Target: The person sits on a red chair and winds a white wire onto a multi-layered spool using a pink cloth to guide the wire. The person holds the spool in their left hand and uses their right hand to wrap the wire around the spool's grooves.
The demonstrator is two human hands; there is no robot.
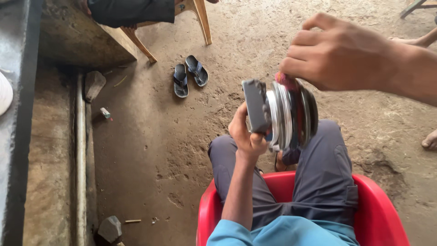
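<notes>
My left hand (246, 134) grips a round metal machine part (284, 116) made of stacked shiny discs with a dark square block on its left face. I hold it up on edge above my lap. My right hand (339, 52) is closed on a small pink-red rag (286, 79), pressed to the top rim of the discs. I sit on a red plastic chair (387, 209), wearing grey trousers and a light blue shirt.
The floor is bare dirt. A pair of dark flip-flops (190, 75) lies ahead, beside the legs of a wooden chair (202, 23) where another person sits. A pipe (81, 150) runs along a concrete ledge at left, with stones (94, 84) near it. Another person's bare foot (429, 140) is at right.
</notes>
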